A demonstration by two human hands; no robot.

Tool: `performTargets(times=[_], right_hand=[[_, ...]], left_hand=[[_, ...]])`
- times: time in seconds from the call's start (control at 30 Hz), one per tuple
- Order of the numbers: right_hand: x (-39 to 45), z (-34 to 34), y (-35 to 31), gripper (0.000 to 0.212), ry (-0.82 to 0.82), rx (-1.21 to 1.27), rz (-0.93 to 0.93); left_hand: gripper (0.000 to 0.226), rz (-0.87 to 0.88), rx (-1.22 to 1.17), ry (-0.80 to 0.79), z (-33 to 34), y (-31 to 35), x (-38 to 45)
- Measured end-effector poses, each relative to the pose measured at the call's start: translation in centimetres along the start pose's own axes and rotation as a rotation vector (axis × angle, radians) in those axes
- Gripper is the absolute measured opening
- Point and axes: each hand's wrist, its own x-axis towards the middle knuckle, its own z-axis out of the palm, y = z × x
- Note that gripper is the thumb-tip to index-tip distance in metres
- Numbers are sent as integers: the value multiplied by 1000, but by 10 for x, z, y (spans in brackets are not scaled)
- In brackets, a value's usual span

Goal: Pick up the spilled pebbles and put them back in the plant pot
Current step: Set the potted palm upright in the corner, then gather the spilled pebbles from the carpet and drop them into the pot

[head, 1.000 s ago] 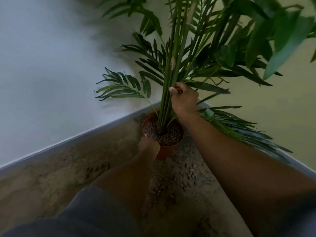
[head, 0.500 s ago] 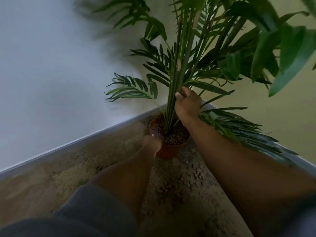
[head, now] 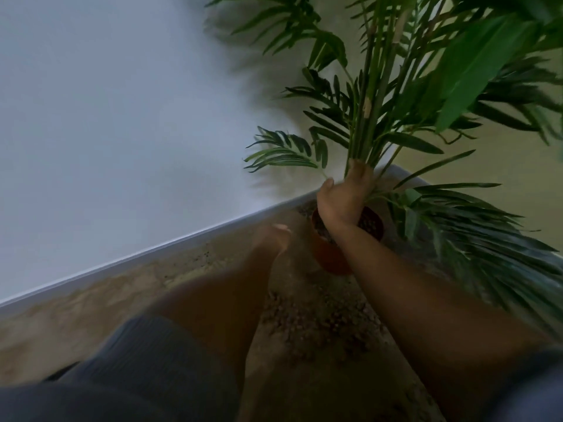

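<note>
Since half a second back my right hand (head: 344, 199) has slid down the palm stems (head: 364, 129) and now grips them low, just above the terracotta pot (head: 330, 257). My left hand (head: 271, 239) has come off the pot rim and sits just left of it; it's too blurred, so I can't tell whether it's relaxed or curled. Spilled pebbles (head: 316, 318) are scattered on the speckled beige floor (head: 128, 287) below both hands, between my forearms. A white baseboard (head: 152, 248) runs up-left of my left hand under a pale wall (head: 122, 117).
</note>
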Motion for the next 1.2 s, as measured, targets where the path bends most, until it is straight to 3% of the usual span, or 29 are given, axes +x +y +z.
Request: performTargets(times=[0.13,0.37,0.47,0.67,0.8,0.87,1.0,1.2], right_hand=[[-17,11,4,44,-117,-1,3],[-50,47,29,29,-509,-118,110],[-66,64,47,30,-706,-172,128],[-92,94,79,24,-935,-274,130],[-103,113,93,48,-1025,-300,158],[-107,125,97,55,-1090,-329,136],[-120,146,103,54,-1235,-411,24],[-136,174,118,83,-1313,-619,-133]], left_hand=[[28,-10,81,112,-15,-27,1],[14,-71,68,159,-33,-56,-1],[14,-82,122,118,-33,-67,3],[13,-76,230,3,-23,-97,20],[22,-145,154,55,-27,-126,28],[11,-204,186,47,-31,-146,35],[30,-272,310,61,-40,-174,45],[60,-309,383,51,-41,-203,54]])
